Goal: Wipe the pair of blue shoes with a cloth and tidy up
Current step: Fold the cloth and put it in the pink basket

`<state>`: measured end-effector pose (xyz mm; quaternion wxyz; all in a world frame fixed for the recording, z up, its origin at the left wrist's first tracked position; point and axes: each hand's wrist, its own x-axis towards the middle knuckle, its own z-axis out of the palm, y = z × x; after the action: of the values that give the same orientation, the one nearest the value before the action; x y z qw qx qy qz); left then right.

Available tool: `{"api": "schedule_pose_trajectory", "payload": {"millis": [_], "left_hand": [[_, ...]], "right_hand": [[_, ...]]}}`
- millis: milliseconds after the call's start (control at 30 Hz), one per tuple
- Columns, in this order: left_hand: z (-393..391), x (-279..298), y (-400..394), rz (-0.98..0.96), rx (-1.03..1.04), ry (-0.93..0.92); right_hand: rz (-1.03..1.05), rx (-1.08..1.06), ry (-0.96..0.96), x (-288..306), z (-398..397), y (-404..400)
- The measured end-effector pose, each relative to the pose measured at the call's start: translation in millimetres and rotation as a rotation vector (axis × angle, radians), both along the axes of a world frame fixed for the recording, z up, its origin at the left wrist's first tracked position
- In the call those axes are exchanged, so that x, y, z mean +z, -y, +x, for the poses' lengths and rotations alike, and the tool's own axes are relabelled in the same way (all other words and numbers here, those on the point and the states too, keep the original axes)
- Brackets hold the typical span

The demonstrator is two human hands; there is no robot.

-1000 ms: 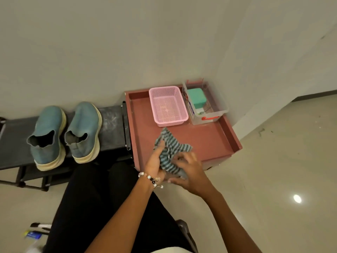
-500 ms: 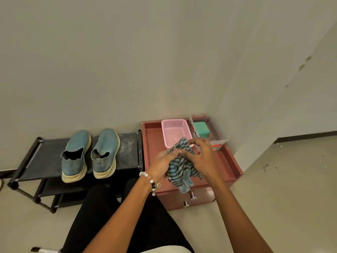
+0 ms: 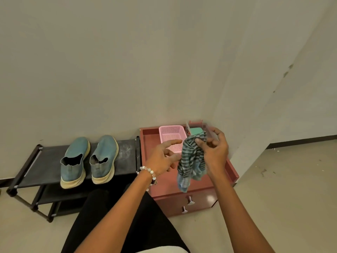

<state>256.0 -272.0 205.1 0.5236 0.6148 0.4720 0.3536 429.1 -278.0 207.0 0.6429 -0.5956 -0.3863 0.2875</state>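
A black shoe rack (image 3: 45, 157) stands against the wall at the left; on its top shelf the pair of blue shoes (image 3: 89, 159) sits side by side, toes to the wall, heels toward the person, cream soles touching the shelf. Just right of the rack stands a reddish-brown cabinet (image 3: 200, 199) with a rimmed top surface and two metal knobs on its front; a pink basket (image 3: 170, 133) rests at the back of that surface, a clear box with a green item (image 3: 196, 131) beside it. The left hand (image 3: 164, 157), a beaded bracelet (image 3: 148, 173) on its wrist, hovers over the cabinet with fingers spread and loose, holding nothing, just beside the cloth; the striped cloth (image 3: 192, 161) hangs above the cabinet top, pinched near its upper end by the right hand (image 3: 215, 154), whose thumb and fingers curl round the fabric.
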Motion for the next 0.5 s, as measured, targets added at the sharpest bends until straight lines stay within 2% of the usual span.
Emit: {"api": "schedule_pose_trajectory", "payload": {"millis": [67,167,267,367,500], "left_hand": [[9.8,-6.0,-1.2,0.047,0.000,-0.015],[30.6,-15.8,-3.2,0.047,-0.062,-0.069],[44.1,-28.0,-8.9,0.128,0.134,-0.162],[38.8,-28.7,-16.3,0.139,0.289,-0.146],[20.6,-17.6,-29.5,0.125,0.299,-0.028]], "right_hand": [[-0.004,0.029,0.120,2.3,6.8,1.1],[0.016,0.184,0.278,7.7,11.2,1.1],[0.022,0.340,0.259,13.2,17.5,3.1],[0.010,0.310,0.059,16.3,30.8,6.2],[-0.112,0.281,-0.489,-2.2,51.0,4.5]]}}
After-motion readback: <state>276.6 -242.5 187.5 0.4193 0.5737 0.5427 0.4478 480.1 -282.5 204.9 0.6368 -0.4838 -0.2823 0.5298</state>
